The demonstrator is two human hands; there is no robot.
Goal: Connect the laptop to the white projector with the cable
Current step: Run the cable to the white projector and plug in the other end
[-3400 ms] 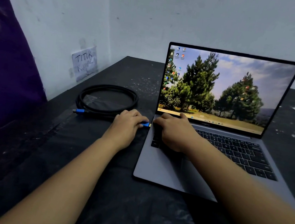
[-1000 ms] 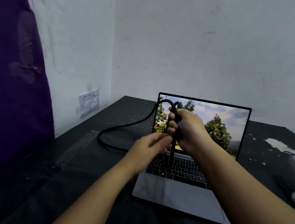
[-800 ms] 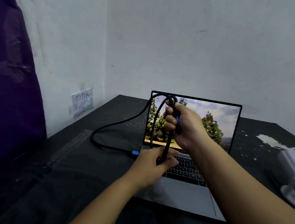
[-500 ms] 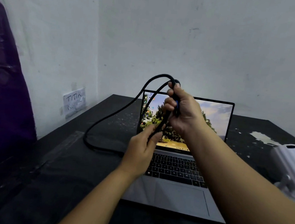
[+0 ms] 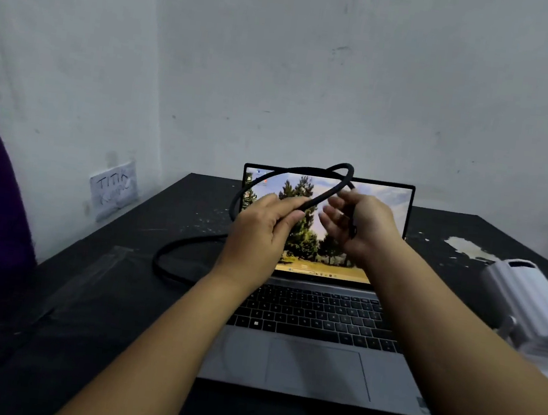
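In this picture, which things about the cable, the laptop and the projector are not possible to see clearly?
- Laptop port, head view: the left hand and forearm cover its left edge, so the plug there is unseen.
- Cable's free plug: mostly hidden inside the right hand, which is motion-blurred.
- White projector: cut off by the right frame edge; its ports do not show.
- Paper note on the wall: second line too small to read.

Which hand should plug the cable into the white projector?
Probably the right hand: it holds the cable end and is nearer the white projector, which sits on that side. The left hand only guides the cable.
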